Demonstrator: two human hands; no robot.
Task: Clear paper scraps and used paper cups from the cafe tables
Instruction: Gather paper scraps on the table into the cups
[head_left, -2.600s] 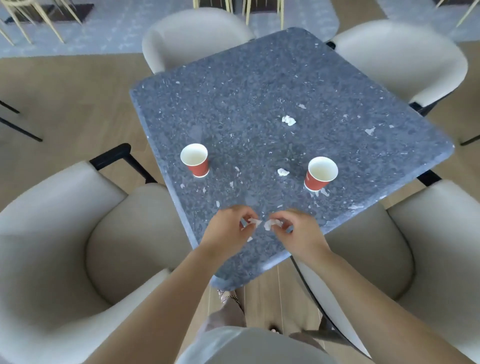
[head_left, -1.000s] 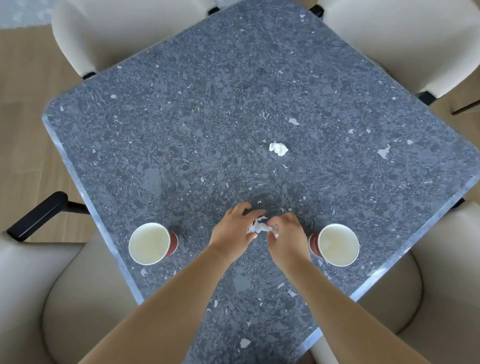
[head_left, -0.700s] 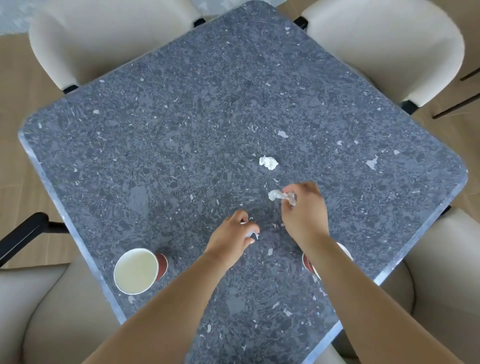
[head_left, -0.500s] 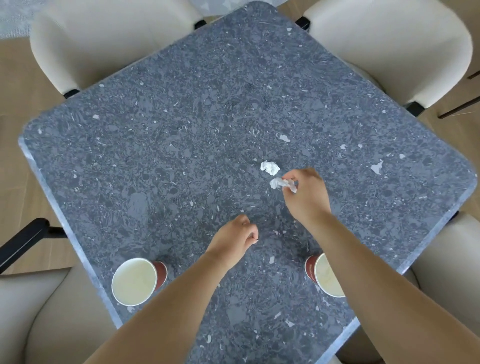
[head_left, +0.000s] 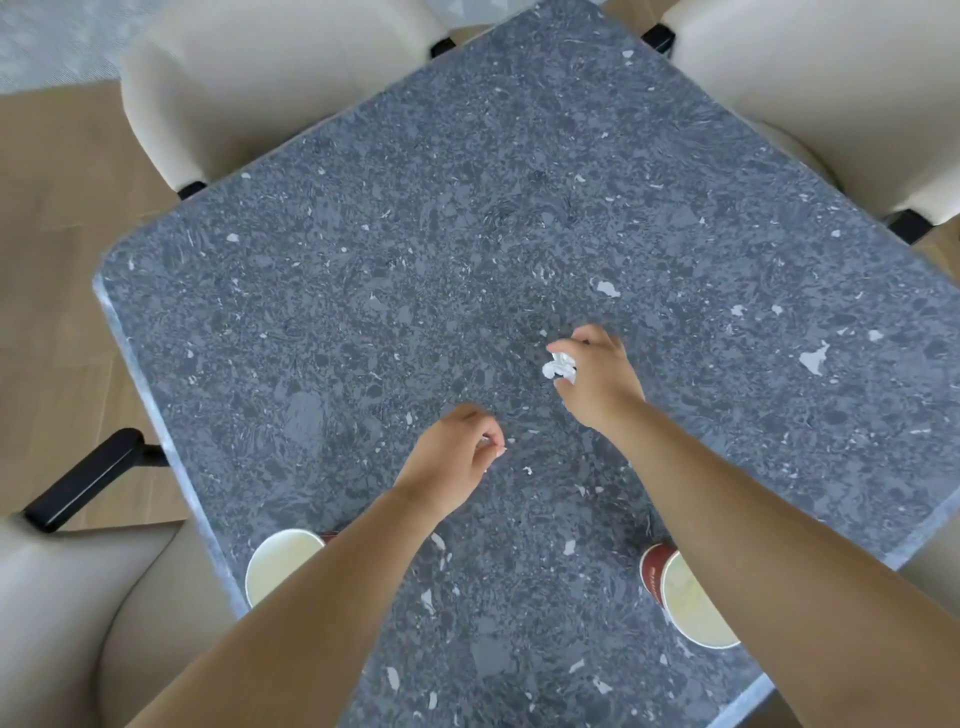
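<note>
My right hand (head_left: 597, 379) hovers over the middle of the grey speckled table (head_left: 363, 260) and grips crumpled white paper scraps (head_left: 558, 366) in its curled fingers. My left hand (head_left: 449, 465) is lower and nearer to me, fingers curled with thumb against forefinger. A tiny white paper bit (head_left: 485, 441) shows at its fingertips. Two red paper cups with white insides stand upright near the table's near edges. The left cup (head_left: 283, 564) is partly hidden by my left forearm, and the right cup (head_left: 691, 603) by my right forearm.
Cream upholstered chairs surround the table: one at the far left (head_left: 249, 78), one at the far right (head_left: 831, 88), one at the near left (head_left: 78, 623). A black chair arm (head_left: 83, 483) juts out beside the table's left edge. The floor is wood.
My right hand has reached farther across the table, and the loose scrap that lay just beyond it is now under or in that hand. My left hand stayed behind, curled. The view shifted slightly.
</note>
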